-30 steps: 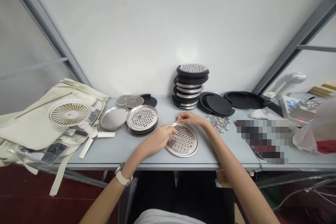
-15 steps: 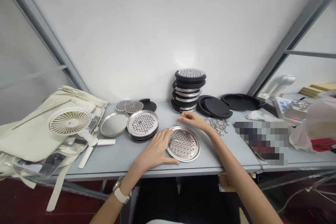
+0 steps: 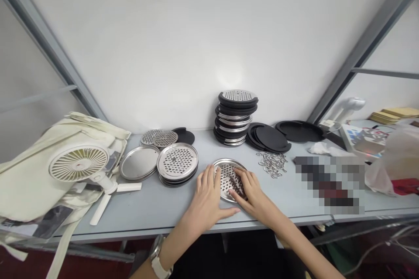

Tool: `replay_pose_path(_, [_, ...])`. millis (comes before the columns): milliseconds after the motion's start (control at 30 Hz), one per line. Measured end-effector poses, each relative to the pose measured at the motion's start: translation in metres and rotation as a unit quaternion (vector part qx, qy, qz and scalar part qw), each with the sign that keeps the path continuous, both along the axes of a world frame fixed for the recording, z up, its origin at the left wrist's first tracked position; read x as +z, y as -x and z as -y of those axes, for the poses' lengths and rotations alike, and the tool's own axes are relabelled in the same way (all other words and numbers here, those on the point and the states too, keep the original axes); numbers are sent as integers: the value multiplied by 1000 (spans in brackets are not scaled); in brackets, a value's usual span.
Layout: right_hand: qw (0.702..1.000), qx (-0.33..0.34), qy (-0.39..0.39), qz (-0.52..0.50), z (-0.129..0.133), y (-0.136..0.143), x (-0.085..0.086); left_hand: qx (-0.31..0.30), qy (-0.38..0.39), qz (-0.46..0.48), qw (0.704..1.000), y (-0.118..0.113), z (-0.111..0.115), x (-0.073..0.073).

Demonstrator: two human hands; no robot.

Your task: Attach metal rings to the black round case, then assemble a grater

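Note:
A round metal grater plate [image 3: 227, 174] with a raised rim lies on the grey table in front of me. My left hand [image 3: 209, 196] rests along its left edge, fingers stretched out and thumb spread toward the near side. Over the plate's right side lies my right hand [image 3: 253, 194], its thumb apart from the fingers and reaching across the near part of the holes. Neither hand shows a thing held in it. To the left stands a stack of similar grater plates [image 3: 177, 161], and a pile of small metal rings or clasps [image 3: 272, 163] lies to the right.
At the back rises a tall stack of black holders and metal plates [image 3: 236, 117]. Black round trays [image 3: 270, 137] lie beside it. Plain metal discs [image 3: 139, 162], a white fan [image 3: 80, 163] and a cream bag [image 3: 29, 183] are at left; a plastic bag [image 3: 393, 157] is at right.
My right hand has come from near the tall stack back onto the plate's right side. My left hand stays at the plate's left edge. The camera view has shifted slightly.

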State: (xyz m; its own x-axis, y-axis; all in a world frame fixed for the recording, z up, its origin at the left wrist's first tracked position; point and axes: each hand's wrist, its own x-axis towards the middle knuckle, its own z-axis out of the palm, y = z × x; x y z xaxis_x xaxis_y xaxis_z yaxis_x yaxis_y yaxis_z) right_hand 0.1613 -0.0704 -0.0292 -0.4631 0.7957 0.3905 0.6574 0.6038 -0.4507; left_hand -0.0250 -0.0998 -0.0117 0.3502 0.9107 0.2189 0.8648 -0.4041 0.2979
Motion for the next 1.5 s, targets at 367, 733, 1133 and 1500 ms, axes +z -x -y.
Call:
replay_pose_path(367, [1000,-5,-3,14,-22,10,5,-17,84,58,995,0,-9,-10])
replay_pose_path(733, [998,31,35,-47,-24,10,4,30,54,142,988,-5,-11,-12])
replay_pose_path(1133, [992,54,47,-103,-25,7,5,24,44,169,984,-7,-12,-6])
replay_pose_path(1500, [990,26,83,-114,-29,7,6,51,50,188,980,-8,-11,-9])
